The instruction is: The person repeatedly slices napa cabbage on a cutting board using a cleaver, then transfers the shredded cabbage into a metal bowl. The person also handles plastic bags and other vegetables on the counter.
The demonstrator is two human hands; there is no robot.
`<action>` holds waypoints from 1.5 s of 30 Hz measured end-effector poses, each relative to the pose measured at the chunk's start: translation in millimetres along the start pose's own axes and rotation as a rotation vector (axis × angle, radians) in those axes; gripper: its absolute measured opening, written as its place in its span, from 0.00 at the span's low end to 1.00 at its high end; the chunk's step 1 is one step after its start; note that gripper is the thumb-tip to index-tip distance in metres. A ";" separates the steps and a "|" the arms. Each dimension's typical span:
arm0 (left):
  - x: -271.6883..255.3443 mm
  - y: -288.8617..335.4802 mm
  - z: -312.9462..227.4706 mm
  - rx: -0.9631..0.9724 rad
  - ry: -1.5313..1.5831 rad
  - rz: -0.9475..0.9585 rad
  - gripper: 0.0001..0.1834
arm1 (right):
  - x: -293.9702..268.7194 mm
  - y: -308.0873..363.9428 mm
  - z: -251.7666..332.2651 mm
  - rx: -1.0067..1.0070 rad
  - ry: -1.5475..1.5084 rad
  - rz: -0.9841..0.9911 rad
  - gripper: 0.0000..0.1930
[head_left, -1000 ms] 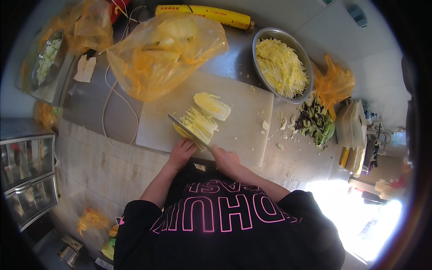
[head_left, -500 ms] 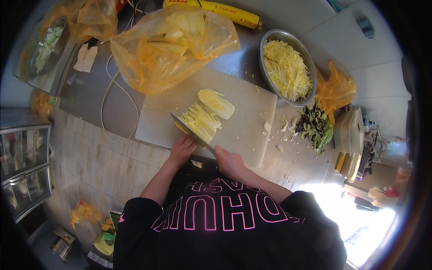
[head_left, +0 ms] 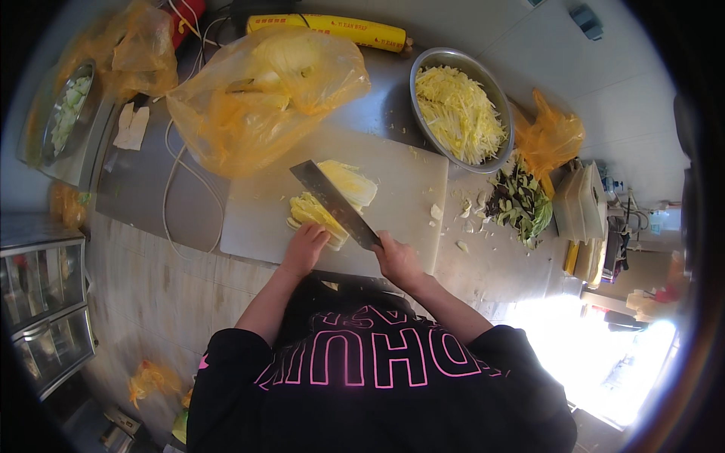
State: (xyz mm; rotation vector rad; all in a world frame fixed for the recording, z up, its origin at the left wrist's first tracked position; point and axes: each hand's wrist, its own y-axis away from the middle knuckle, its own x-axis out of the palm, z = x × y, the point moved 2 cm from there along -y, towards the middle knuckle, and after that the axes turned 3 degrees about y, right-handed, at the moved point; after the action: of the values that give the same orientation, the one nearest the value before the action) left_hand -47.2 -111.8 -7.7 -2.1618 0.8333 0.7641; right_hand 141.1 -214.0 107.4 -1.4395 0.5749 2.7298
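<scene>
Just under the fingers of the left hand (head_left: 304, 248) lies the cut cabbage (head_left: 316, 214); these fingers are bent and grasp its near end on the board (head_left: 400, 196). To their right, the fingers of the right hand (head_left: 398, 258) are clenched around the handle of the knife (head_left: 334, 204). Its wide blade points from them away and to the left, along the side of the second piece (head_left: 353, 183); whether it touches any cabbage, one cannot tell. This piece lies beyond the left fingers, a little to their right. Well apart, to the right of the right fingers, lie leaves (head_left: 519, 204). Ahead of the left fingers rests an orange bag (head_left: 226, 128). Beyond the right fingers, to the right, stands a bowl (head_left: 484, 81) with yellow shreds (head_left: 459, 113). Farther ahead of both hands' fingers is a yellow roll (head_left: 332, 32).
</scene>
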 end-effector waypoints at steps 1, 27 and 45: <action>-6.1 -4.3 -1.8 0.027 0.002 -0.011 0.07 | -7.9 1.9 -7.0 -0.018 -0.006 -0.075 0.11; 27.7 -137.2 22.4 0.049 -0.121 0.391 0.11 | -16.2 -26.1 -19.4 0.408 -0.057 -0.191 0.08; 32.6 -128.5 29.8 0.122 -0.141 0.306 0.17 | -8.3 -48.9 -37.1 0.437 0.142 -0.118 0.11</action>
State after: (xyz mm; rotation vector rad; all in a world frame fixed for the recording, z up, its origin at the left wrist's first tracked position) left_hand 59.7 -28.3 0.8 -1.8724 1.1199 0.9784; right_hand 183.7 -178.9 79.5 -1.4958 0.9812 2.2361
